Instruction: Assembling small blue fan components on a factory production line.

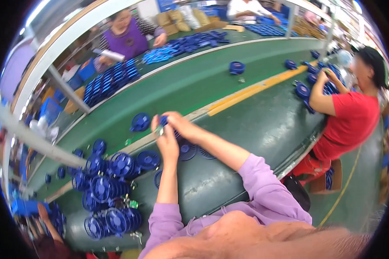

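Both hands meet above the near edge of the conveyor, around a small blue plastic part. My left hand is closed on it from the near side, a bit of green and silver showing at the fingertips. My right hand grips it from the right, its fingers bent over the top and partly hiding it. Under my hands, round blue plastic housings with grille-like faces lie on the dark worktop. Left of my left forearm are another blue housing and several stacks of housings.
A green conveyor belt runs beyond the worktop, carrying a few blue housings. A metal post slants in at left. A co-worker in red works at right; a person in purple sits across beside blue parts.
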Available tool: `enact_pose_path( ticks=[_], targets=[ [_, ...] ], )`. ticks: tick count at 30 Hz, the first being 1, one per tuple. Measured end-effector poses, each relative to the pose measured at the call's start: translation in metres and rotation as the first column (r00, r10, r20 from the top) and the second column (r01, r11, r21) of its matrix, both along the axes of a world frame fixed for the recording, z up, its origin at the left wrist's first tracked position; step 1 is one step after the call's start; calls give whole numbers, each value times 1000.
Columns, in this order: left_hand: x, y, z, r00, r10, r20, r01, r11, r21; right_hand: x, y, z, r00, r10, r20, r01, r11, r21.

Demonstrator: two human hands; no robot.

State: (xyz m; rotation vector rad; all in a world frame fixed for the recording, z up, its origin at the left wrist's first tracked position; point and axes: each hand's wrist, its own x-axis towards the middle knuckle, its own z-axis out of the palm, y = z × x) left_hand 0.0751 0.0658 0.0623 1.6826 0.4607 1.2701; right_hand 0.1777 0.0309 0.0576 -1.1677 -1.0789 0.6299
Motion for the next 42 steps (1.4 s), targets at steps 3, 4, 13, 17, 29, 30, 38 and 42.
enact_pose_path(
  ticks=[3,4,13,17,29,30,38,42],
  targets=[
    [17,20,-19,951,50,-306,18,976,217,81,3,-17,858,-413,306,402,910,98],
    [8,34,-22,914,106,-392,-1,966,259,86,4,-4,852,-487,191,489,871,38],
    [16,130,-27,655,503,-564,-328,862,387,72,-93,-9,674,-70,735,254,957,-141],
    [20,138,-29,564,523,-639,-363,852,378,34,-139,-1,458,295,839,141,907,-396],
    [34,148,-22,417,322,-850,-282,935,216,52,-131,-1,911,142,388,-18,952,-307],
    [33,148,-23,412,342,-845,-219,937,272,52,-128,0,990,137,30,-125,957,-262],
    [-20,200,-65,831,362,-423,-361,929,86,18,-76,35,650,431,-626,-377,898,226],
    [19,108,-41,983,-103,151,169,833,-527,36,-70,33,853,242,-462,-202,970,135]
  ],
)
